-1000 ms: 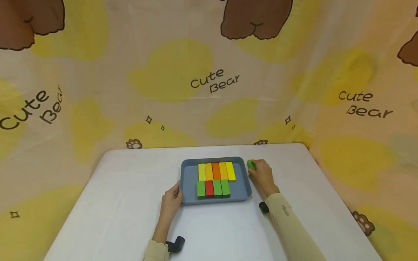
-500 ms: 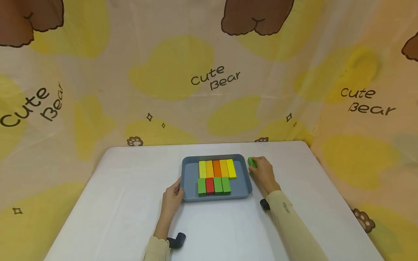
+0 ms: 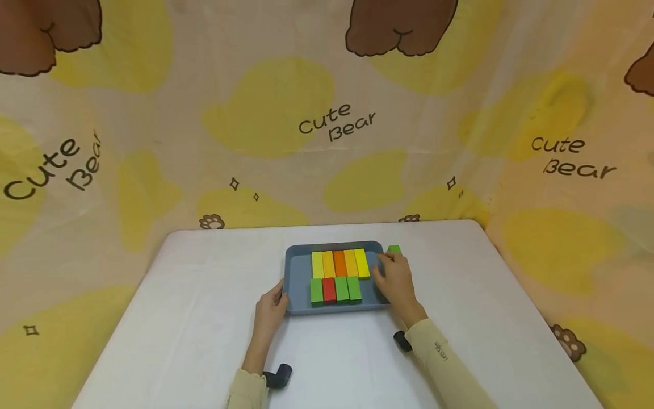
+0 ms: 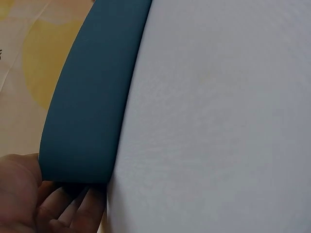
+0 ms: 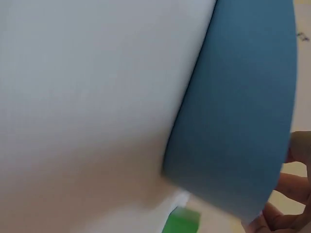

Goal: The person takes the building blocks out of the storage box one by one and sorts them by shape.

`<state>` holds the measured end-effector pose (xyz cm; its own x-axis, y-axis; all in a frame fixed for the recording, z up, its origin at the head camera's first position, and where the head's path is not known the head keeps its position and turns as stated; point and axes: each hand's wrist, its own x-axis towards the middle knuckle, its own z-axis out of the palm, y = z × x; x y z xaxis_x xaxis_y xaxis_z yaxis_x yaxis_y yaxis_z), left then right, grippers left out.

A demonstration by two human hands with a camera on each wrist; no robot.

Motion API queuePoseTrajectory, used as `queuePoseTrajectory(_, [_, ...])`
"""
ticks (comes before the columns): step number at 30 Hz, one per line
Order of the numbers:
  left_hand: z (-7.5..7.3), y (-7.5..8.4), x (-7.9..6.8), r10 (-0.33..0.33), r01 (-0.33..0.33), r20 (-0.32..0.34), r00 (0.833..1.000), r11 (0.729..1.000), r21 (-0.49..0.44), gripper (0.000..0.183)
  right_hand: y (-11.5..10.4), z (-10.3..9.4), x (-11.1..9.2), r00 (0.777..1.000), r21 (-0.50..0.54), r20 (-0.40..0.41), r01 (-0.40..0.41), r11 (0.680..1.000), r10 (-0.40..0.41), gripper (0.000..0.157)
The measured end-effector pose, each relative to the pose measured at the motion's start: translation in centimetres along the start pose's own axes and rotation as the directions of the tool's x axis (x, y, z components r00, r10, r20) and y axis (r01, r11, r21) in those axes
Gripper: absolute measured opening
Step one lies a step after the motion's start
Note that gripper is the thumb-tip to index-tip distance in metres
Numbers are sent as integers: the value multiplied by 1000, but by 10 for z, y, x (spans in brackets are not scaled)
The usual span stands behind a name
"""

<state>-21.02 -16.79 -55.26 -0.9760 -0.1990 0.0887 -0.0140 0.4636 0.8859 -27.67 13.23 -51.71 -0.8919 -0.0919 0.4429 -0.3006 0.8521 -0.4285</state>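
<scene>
Left hand [image 3: 272, 308] grips the blue-grey rectangular tray [image 3: 298, 282]; nearer right hand [image 3: 399, 282] relaxed, empty; bright-yellow oblong block [image 3: 362, 264] just left, pointing toward far edge

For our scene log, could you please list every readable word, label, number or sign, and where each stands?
"cute Bear": left part of the backdrop, in the head view
"cute Bear": middle of the backdrop
"cute Bear": right part of the backdrop
Right sleeve: lettering too small to read
Backdrop marks in both wrist views: cut off or blurred, unreadable
Tray and blocks: no lettering visible
</scene>
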Motion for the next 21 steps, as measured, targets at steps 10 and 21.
queuePoseTrajectory(10, [0,3,0,-6,6,-6,1000,1000,12,43,-39,7,-16,980,-40,199,31,999,-22,43])
queuePoseTrajectory(21, [1,2,0,-17,18,-16,1000,1000,18,44,-56,12,-26,962,-24,272,-14,1000,20,40])
